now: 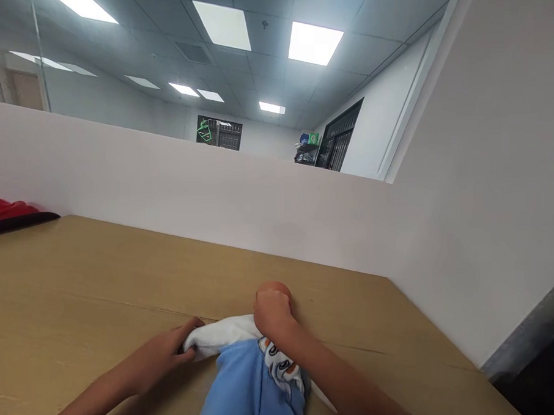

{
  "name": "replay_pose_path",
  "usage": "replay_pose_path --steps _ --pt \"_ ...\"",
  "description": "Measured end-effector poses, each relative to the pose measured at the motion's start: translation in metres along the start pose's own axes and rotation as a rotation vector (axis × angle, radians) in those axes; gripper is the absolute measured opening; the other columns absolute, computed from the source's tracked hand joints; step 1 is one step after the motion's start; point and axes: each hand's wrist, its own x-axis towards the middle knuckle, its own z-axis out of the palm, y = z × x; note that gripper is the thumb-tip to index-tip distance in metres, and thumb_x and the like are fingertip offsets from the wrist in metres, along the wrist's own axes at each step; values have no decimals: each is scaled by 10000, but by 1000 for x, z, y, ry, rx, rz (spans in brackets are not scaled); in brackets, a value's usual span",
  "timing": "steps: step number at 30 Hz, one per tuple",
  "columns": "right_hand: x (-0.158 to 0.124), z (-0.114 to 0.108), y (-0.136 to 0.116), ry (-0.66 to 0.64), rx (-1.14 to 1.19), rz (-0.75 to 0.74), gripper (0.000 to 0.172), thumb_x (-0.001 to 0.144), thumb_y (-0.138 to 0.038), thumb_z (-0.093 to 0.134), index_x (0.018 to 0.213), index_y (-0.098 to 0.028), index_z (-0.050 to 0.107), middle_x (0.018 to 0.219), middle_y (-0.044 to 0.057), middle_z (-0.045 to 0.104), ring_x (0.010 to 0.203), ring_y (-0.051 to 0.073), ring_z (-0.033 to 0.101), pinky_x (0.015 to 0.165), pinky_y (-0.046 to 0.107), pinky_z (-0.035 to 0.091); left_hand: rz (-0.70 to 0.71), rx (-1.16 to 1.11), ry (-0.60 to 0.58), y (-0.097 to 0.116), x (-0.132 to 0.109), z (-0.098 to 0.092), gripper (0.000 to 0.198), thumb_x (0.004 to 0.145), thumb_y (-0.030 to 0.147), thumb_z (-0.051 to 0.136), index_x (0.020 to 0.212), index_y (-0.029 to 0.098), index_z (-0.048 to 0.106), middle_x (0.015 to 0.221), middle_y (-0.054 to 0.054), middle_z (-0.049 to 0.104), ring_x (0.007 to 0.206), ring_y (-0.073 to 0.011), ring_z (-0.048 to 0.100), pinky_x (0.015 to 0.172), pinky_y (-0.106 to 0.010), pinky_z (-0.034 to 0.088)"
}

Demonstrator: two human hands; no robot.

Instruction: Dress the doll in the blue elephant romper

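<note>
In front of me at the bottom of the view lies a bunched piece of soft blue and white clothing (252, 386) with a cartoon face on it. Its white band (222, 332) stretches between my hands. My left hand (173, 349) pinches the band's left end between thumb and fingers. At the other end, my right hand (273, 308) is closed in a fist on the white cloth, just above the cartoon face. My right forearm covers part of the garment, and its lower part runs out of view, so its exact kind is unclear.
The garment rests on a wide brown tabletop (123, 269) with seams. A pale low wall (188, 181) borders the far side, below a window opening, and another wall (478, 192) rises at the right. Red cloth (6, 210) with a black edge lies far left.
</note>
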Motion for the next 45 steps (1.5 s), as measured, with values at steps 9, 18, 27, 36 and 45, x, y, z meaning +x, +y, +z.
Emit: replay_pose_path --steps 9,18,27,36,45 --pt "-75 -23 43 -139 224 -34 354 1025 -491 576 1193 -203 696 943 55 792 877 224 740 739 304 532 -58 312 18 -26 11 8 428 890 363 531 1268 229 681 1220 -132 744 1143 -362 692 987 -446 497" --pt "-177 -7 161 172 253 14 337 977 -424 587 1198 -214 730 1176 130 758 1124 320 706 1036 460 523 -46 574 83 -32 16 17 544 937 342 519 1458 207 600 1446 -198 591 1329 -422 559 1124 -645 413" --pt "-207 19 203 243 393 72 465 796 -304 763 1254 -237 713 1195 120 767 1122 341 716 997 463 565 492 379 -39 121 49 83 264 1023 323 672 1279 262 652 1392 -78 641 1346 -301 550 1169 -473 459" --pt "-181 -3 175 552 562 28 446 773 -337 876 1145 -223 657 1119 69 737 1054 275 692 963 377 535 623 719 -251 123 98 140 113 1030 201 668 1120 267 682 1092 -32 740 1073 -298 685 931 -460 523" --pt "-138 9 117 440 686 -108 333 698 -137 695 1014 -228 640 881 -12 696 781 188 632 710 269 475 1172 449 118 113 84 137 218 900 122 545 1067 242 618 875 -28 693 752 -228 566 689 -389 364"
